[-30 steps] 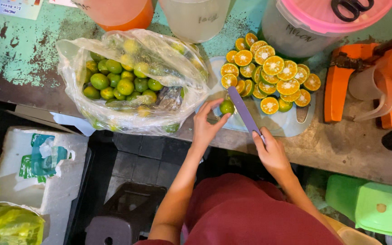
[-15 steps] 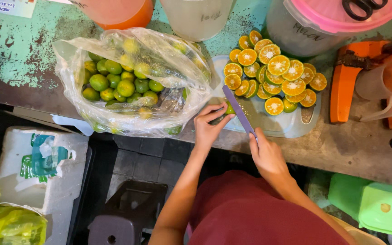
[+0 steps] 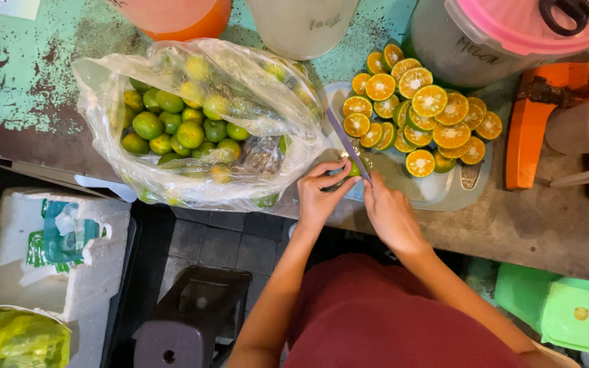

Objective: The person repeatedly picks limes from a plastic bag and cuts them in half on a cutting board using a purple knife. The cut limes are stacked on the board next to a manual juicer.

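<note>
My left hand [image 3: 318, 197] pinches a small green fruit [image 3: 353, 170] on the cutting board [image 3: 438, 194], fingers curled shut around it. My right hand [image 3: 391, 217] grips the knife [image 3: 346, 143] tight, its blade on the fruit and pointing to 11 o'clock. Cut orange halves [image 3: 420, 116] pile up at 1 o'clock. A bag of green fruit [image 3: 192, 123] sits at 9 o'clock on the surface [image 3: 553, 225]

I see a worn counter [image 3: 28, 102] carrying a cutting board [image 3: 444, 194]; left of the board lies a plastic bag [image 3: 192, 129], right an orange juicer [image 3: 533, 136].
</note>
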